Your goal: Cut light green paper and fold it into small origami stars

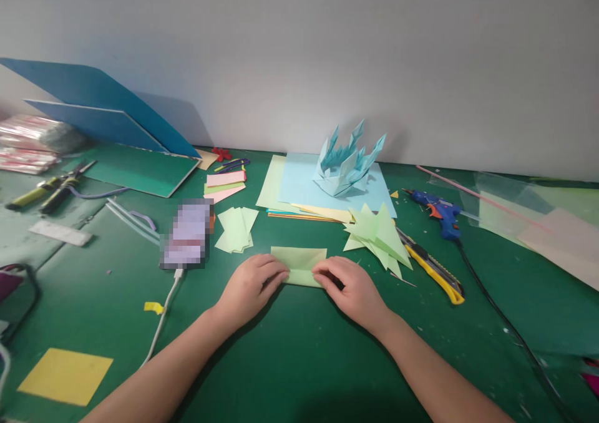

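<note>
Head view, light-green paper (300, 261), creased side to side, ends pinched by left hand (253, 284) and right hand (352, 291).

A plain grey wall (281, 48) fills the upper part of the frame, dimmer toward the top and marked by soft shadows, above a green surface (281, 354) spanning the lower part, speckled at lower right.

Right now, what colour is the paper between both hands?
Pale green paper, clearest in the head view.
</note>
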The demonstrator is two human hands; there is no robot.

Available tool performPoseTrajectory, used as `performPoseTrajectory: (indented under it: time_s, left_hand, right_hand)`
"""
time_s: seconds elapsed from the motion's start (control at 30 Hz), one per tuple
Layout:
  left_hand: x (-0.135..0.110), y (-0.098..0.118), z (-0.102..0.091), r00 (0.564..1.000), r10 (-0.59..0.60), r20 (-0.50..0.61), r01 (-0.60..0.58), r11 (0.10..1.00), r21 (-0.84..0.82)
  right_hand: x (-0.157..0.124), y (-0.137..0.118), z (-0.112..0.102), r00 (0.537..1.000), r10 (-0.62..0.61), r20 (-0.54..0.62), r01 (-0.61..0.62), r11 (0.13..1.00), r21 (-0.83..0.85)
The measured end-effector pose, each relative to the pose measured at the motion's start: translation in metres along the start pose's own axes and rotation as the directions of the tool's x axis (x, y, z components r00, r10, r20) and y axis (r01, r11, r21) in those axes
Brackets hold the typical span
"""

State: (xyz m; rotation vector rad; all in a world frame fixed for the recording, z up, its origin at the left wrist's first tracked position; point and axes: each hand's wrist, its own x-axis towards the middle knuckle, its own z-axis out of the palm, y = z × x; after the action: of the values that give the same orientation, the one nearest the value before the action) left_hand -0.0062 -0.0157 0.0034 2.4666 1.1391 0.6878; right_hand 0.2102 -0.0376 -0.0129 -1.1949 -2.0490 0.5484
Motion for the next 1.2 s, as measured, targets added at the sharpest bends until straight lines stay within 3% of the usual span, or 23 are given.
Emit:
performPoseTrajectory:
  time_s: [0.27,0.67,1.2]
  left_hand:
    - [0.0010,0.0032,0.0019,0.997,-0.069,0.017,0.069,0.997,0.030]
    - [0.0008,0.0021,0.0044,0.994,-0.103,0.035,0.099,0.991,0.084]
    - [0.0017,0.0020,0.0052,0.993,-0.122,0.001,0.122,0.992,0.013]
  right_hand:
    - [0.0015,-0.0005,-0.0006,0.999,0.053,0.003,-0.053,0.999,0.006]
    - [0.0006,0.0000,0.0011,0.996,-0.084,0.014,0.084,0.996,-0.005]
    - [-0.0017,0.0011,0.0021,0.995,-0.095,0.002,0.095,0.993,-0.068]
